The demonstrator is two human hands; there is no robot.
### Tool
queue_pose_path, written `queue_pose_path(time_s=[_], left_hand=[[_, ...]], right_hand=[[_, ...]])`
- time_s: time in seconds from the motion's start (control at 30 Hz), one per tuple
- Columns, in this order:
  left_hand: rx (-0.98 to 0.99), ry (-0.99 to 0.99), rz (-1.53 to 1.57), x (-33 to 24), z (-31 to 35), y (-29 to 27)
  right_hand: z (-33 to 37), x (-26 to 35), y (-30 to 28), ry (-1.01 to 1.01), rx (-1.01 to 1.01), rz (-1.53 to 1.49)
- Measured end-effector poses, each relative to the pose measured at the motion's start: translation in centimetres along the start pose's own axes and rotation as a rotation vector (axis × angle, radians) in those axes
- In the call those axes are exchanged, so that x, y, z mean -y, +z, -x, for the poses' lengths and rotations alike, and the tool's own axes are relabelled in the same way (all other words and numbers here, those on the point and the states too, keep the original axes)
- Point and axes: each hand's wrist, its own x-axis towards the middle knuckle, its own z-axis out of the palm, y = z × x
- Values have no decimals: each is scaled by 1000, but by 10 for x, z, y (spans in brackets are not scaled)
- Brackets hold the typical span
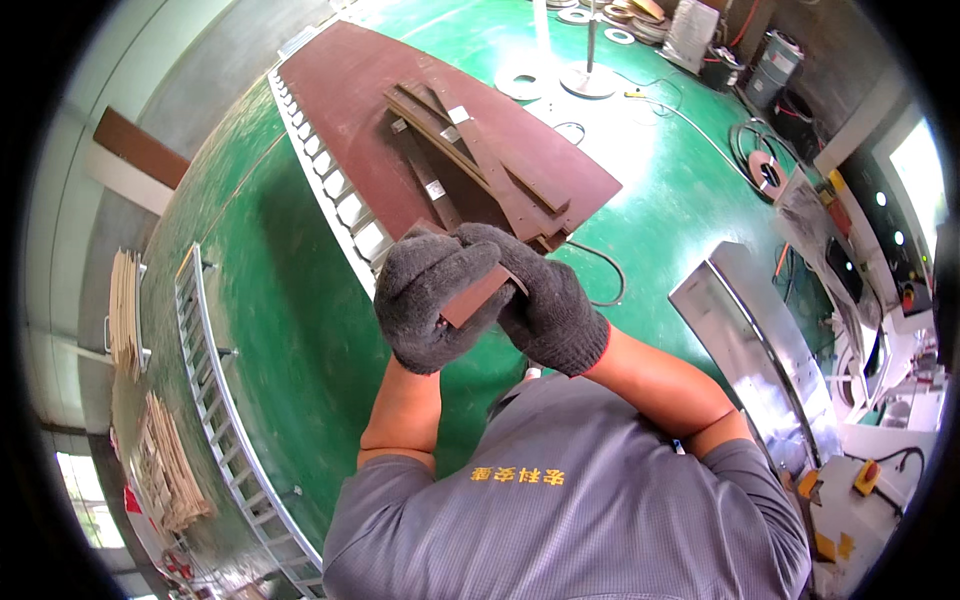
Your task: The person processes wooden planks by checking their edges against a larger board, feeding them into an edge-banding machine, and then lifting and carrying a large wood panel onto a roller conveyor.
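Note:
Both my hands wear dark grey knitted gloves and are close together in front of my chest. A flat reddish-brown strip point(474, 296) shows between them, lying at a slant. My left hand point(418, 300) is closed around its lower end. My right hand point(555, 312) is curled against the upper end, its fingertips pressed near the left hand. The part of the strip beneath the gloves is hidden. Just beyond the hands, several long brown strips point(500, 190), some with white labels, lie crossed on a large reddish-brown panel point(350, 100).
Rollers point(322, 165) line the panel's left edge. A metal roller frame point(225, 410) stands on the green floor point(290, 290) at left, near stacked boards point(170, 460). To the right are a shiny metal sheet point(765, 340), a coiled hose point(755, 150) and a round-based stand point(588, 80).

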Motion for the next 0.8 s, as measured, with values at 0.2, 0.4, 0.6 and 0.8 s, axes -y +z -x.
queue_pose_path(time_s=[0.2, 0.4, 0.6, 0.8], left_hand=[[56, 37, -9, -3, 0, 18], [149, 66, 31, -4, -11, 38], [274, 46, 127, -14, -30, 69], [372, 18, 166, -25, -33, 99]], right_hand=[[6, 12, -19, 158, -19, -10], [15, 2, -28, 163, -130, -10], [32, -10, -46, 140, -264, -131], [49, -19, -62, 251, -340, -71]])
